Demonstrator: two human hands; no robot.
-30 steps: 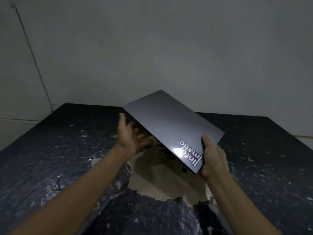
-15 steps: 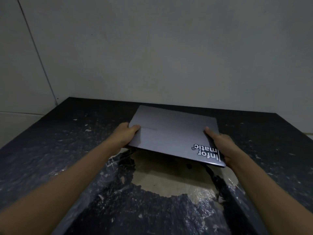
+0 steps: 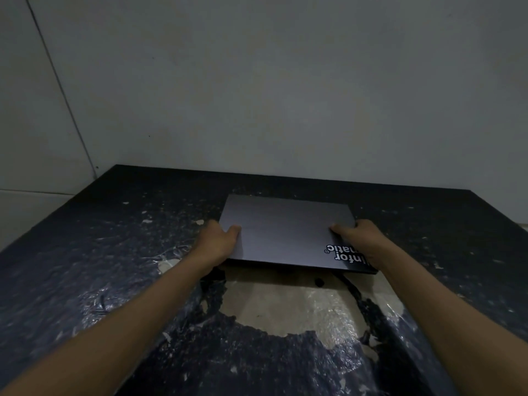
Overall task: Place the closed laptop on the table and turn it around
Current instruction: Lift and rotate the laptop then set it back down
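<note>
A closed grey laptop point(image 3: 285, 230) with white lettering on its near right corner lies nearly flat on the dark table point(image 3: 114, 252), its long side towards me. My left hand point(image 3: 218, 242) grips its left edge, thumb on the lid. My right hand point(image 3: 360, 238) grips its right edge, thumb on top and partly covering the lettering. Whether the near edge rests on the table or hangs just above it cannot be told.
The table's black covering is torn, with a pale bare patch point(image 3: 288, 304) just in front of the laptop and crinkled plastic film around it. A plain wall point(image 3: 271, 95) rises right behind the table's far edge.
The laptop was held tilted up in the air, then swung level and came down onto the table, further from me. Both hands stayed on its side edges.
</note>
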